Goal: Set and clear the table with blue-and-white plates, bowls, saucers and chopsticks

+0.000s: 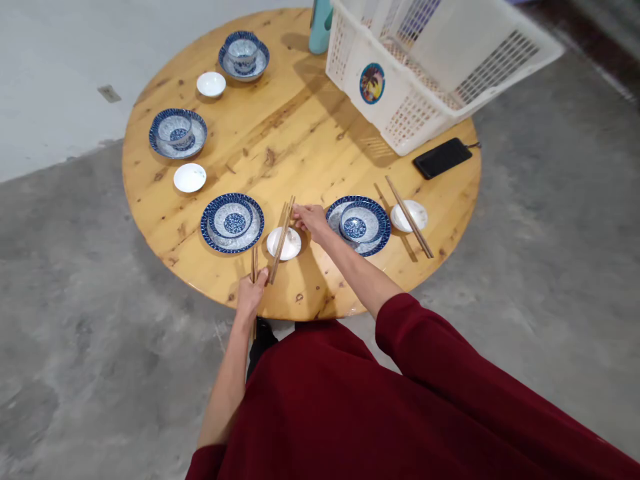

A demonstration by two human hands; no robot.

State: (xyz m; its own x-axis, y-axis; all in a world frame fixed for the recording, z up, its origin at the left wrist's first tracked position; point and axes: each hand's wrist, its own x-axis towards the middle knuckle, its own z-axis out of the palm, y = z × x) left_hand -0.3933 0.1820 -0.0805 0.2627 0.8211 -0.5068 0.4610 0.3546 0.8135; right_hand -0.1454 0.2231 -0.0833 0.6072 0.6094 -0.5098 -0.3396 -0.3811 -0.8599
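Observation:
My left hand [250, 293] is closed around a bunch of wooden chopsticks [255, 261] at the table's near edge; their lower ends stick out below my wrist. With curled fingers, my right hand [311, 220] grips the far end of a pair of chopsticks [281, 243], which lies slanted across a small white dish [291, 245]. Left of that dish sits a blue-patterned bowl [230, 221] on a matching plate [213, 241]. Just beyond my right wrist is another bowl [359, 223] on a plate [385, 230], partly covered by my forearm.
Chopsticks [409, 217] rest over a white dish [419, 213] at the right. Two more bowl-and-plate sets [179, 133] with white dishes [190, 178] line the left side of the round table [270, 157]. A white plastic basket [395, 107], a black phone [443, 158] and a teal container [320, 27] stand farther back.

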